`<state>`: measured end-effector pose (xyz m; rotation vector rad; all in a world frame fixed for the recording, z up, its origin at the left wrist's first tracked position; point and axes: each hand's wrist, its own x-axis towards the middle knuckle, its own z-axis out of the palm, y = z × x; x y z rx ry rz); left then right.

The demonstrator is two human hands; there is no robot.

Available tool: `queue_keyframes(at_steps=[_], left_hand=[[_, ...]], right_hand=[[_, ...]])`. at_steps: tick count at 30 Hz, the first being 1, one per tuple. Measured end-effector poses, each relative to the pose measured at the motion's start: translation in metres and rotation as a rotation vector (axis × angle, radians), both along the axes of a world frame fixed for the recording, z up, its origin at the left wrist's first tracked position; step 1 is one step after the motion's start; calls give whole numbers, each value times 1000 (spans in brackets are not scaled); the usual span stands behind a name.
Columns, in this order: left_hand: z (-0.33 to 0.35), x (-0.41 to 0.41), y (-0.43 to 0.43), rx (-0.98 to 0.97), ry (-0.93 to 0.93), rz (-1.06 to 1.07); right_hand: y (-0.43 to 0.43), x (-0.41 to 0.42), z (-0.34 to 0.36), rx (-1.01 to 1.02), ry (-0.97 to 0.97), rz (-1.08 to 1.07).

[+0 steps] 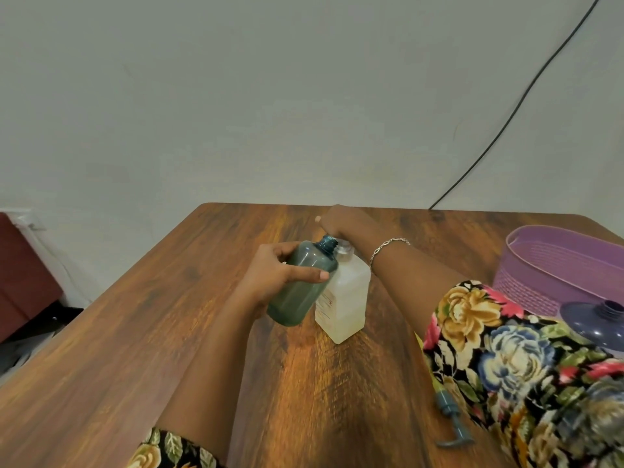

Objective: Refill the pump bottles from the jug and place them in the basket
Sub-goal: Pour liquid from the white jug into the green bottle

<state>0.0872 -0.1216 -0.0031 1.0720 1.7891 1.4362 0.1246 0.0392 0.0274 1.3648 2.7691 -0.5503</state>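
Table: brown wood-grain table [135, 332], under left hand [270, 275].
Cable: thin black cable [526, 92], beyond right hand [337, 221].
Box: dark red box [20, 275], well left of left hand.

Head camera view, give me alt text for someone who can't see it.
A person's left hand holds a tilted, uncapped teal bottle beside a white jug on a wooden table, while the right hand reaches over the jug's top. A purple basket and a purple bottle sit at the right, and a teal pump lies in front.
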Motion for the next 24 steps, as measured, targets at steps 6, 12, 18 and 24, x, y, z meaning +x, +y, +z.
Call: queue_keyframes(at_steps=[6, 12, 18, 24], left_hand=[[4, 0, -2, -3, 3, 5], [7, -1, -2, 13, 7, -7], [0, 2, 0, -6, 28, -1], [4, 3, -2, 14, 22, 4]], right_hand=[[-2, 2, 6, 23, 69, -8], [1, 0, 9, 14, 64, 23], [-2, -1, -1, 35, 26, -39], [0, 4, 6, -26, 140, -1]])
